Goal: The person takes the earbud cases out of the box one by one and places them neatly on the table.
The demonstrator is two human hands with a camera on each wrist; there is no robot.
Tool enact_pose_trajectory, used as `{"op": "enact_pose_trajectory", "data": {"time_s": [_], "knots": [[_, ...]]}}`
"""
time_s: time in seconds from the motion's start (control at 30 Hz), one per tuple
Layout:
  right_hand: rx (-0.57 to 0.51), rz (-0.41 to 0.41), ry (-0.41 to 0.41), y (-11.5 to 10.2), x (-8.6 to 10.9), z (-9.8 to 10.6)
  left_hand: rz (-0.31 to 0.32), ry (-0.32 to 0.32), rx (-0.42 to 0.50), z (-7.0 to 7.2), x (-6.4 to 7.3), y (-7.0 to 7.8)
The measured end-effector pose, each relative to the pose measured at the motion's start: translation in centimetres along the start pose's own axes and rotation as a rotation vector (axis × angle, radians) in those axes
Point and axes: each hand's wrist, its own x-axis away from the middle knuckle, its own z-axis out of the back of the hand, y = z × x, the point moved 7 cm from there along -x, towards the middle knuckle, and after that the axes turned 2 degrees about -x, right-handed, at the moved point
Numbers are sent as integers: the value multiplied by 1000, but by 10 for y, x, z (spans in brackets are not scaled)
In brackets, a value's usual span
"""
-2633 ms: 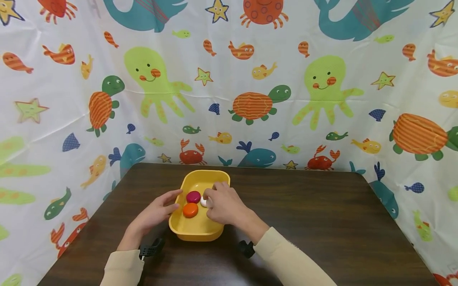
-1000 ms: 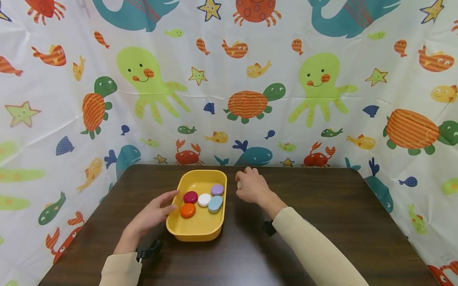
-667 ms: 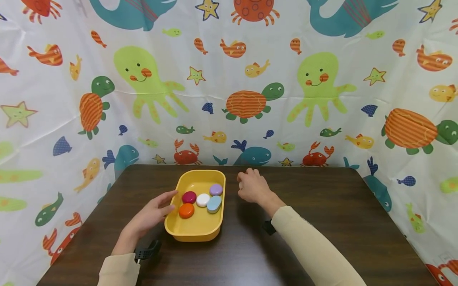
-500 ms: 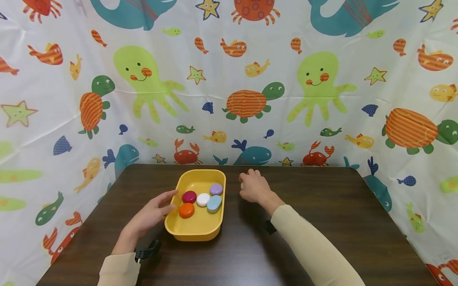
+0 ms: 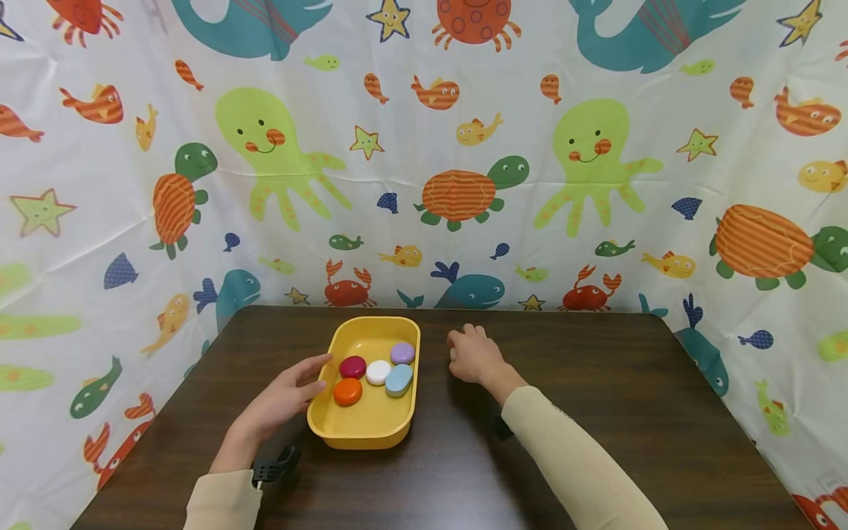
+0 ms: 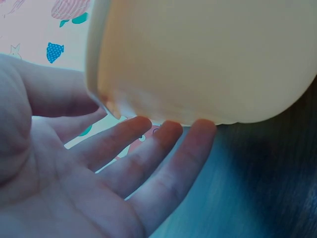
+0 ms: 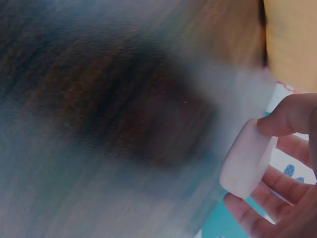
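Note:
A yellow tray (image 5: 364, 423) stands on the dark table, left of centre. Inside it lie smooth rounded pebble-like pieces: crimson (image 5: 353, 367), orange (image 5: 347, 391), white (image 5: 378, 372), lilac (image 5: 402, 353) and light blue (image 5: 399, 380). My left hand (image 5: 281, 400) rests against the tray's left side with relaxed fingers; the left wrist view shows fingertips (image 6: 202, 128) at its wall. To the right of the tray, my right hand (image 5: 477, 357) pinches a pale pebble-like piece (image 7: 246, 161) between thumb and fingers. In the head view the hand hides that piece.
Dark wood tabletop (image 5: 583, 397) extends to the right of the tray and in front of it. A white cloth with printed sea animals (image 5: 397, 162) hangs behind the table and along both sides. Black straps (image 5: 274, 465) sit at the wrists.
My right hand has come out of the tray to its right side with the pale piece, then lowered slightly towards me. The lilac and light blue pieces are uncovered. My left hand stays at the tray.

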Motion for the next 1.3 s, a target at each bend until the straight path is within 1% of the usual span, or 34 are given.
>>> {"op": "enact_pose_trajectory", "data": {"time_s": [0.13,0.3,0.8,1.07,1.3], "knots": [[0,-8,-3,4,1,-4,0,3,0,-1,0,0],[1,-12,2,8,2,-4,-1,8,-4,-1,-1,1],[-5,-11,6,7,1,-9,18,11,2,-1,-1,2],[15,-9,7,8,2,-9,7,12,-2,-1,-2,1],[2,-9,18,9,1,-12,3,16,0,0,0,1]]}}
